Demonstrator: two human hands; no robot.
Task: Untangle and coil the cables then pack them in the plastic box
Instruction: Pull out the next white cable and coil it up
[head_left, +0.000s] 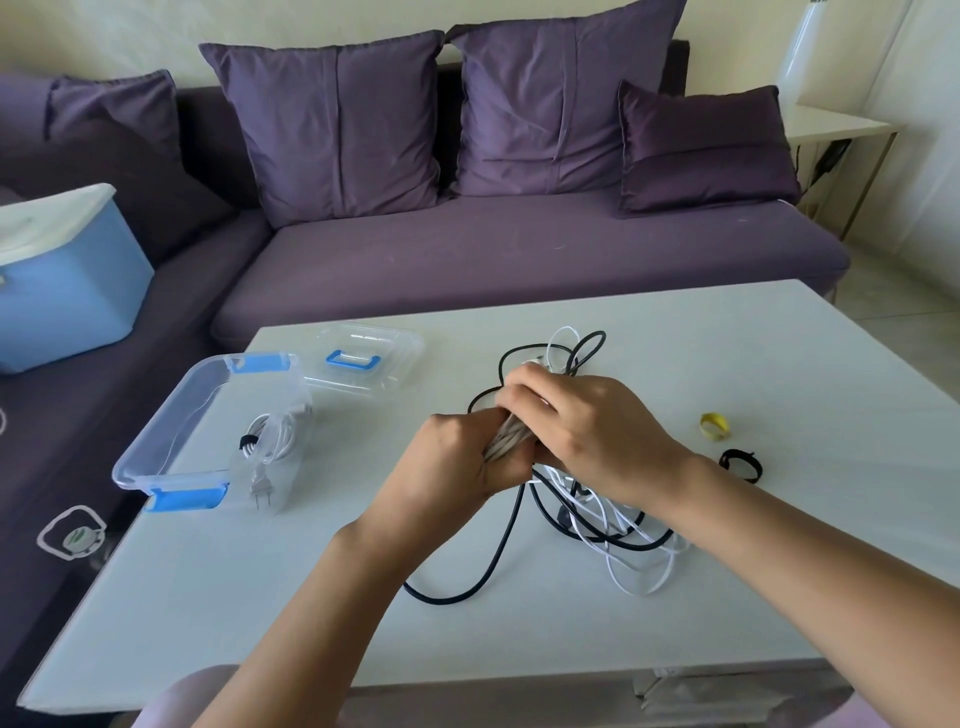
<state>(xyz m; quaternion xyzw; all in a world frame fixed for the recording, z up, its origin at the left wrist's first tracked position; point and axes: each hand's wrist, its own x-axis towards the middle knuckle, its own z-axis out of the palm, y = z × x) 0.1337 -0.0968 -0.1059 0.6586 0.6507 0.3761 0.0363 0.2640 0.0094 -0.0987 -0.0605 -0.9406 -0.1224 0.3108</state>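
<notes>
While both hands meet over the white table (260, 597), they hold a bunch of white cable (506, 441) between them. The left hand (467, 457) has its fingers curled tight round the low end of the bunch. The right hand (576, 421) lies over the top end, and its fingers curl round the bunch too. Both hands are to the right of the clear plastic box (171, 431) and do not touch it.

Under the hands, also to the right of the box, lies a messy heap. A black cable (498, 551) and a loose white cable (639, 571) are mixed up there and loop over each other. One long bit of the black cable runs out of the heap toward the near edge of the table.

The box sits on the table with its lid off. It has blue clips (187, 499) on its ends. Inside the box lies a coiled white cable (275, 434) with a dark band round it. Its plug (261, 488) points at the near wall of the box.

The clear lid (395, 353) lies just behind the box, a little to its right. It has a blue handle (353, 359) on top.

Far to the right of the box, past the heap, lie a small yellow band (714, 426) and a black strap (740, 464), close to each other.

Behind the box stands a purple sofa (519, 254) with purple cushions (337, 124). To the left of the box, on the sofa, sits a blue tub (67, 291) with a white top.
</notes>
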